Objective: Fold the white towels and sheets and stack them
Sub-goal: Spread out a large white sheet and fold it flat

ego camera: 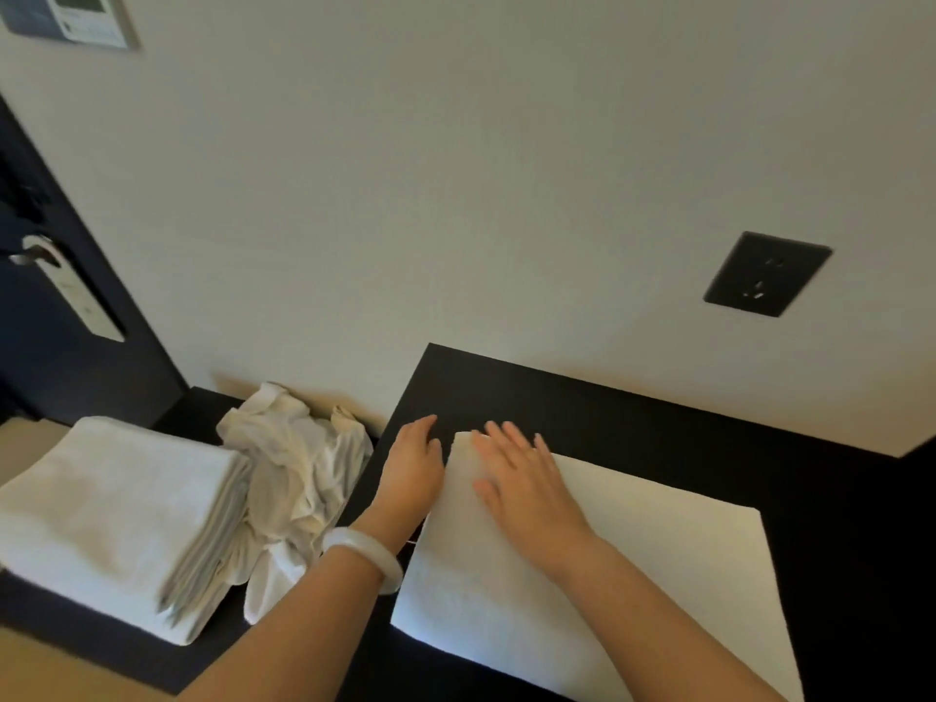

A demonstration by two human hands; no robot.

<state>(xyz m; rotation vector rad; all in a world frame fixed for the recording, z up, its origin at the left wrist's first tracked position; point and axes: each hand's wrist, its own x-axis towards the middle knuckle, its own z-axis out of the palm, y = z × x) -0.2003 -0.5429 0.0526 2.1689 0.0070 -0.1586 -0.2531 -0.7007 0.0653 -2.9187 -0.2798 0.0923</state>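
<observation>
- The towel lies flat on the dark surface, at its left end. It looks soft, light and limp, so it is best taken by an edge or corners.
- The right hand presses flat on it, grip apart. The left hand lies along its left edge, fingers straight, holding nothing.
- A crumpled pile lies between the towel and the folded stack at left, and likely has to be lifted over.

Towel flat; stack left (crumpled heap, perhaps sheets, between).
</observation>
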